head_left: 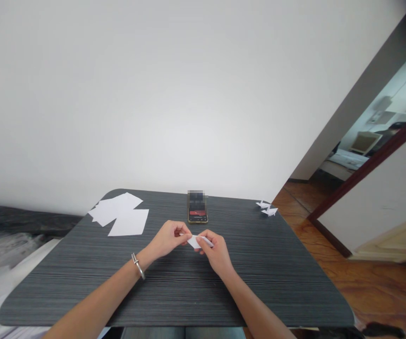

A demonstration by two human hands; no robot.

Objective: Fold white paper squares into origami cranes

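A small folded piece of white paper point(195, 242) is held between my two hands above the middle of the dark table point(174, 287). My left hand point(170, 237) pinches its left end between thumb and fingers, and a silver bracelet sits on that wrist. On the other side, my right hand point(217, 250) grips the right end, thumb on top. Fingers cover part of the paper, so its full folded shape is hidden. Just beyond my hands, a phone point(197, 217) with a lit screen, partly pixelated, stands near the wall.
Several loose white paper sheets point(125, 221) lie at the table's back left. Two folded white paper figures point(269, 211) rest near its back right corner. A white wall point(195, 103) rises behind the table. To the right are a wooden floor point(308, 245) and a doorway.
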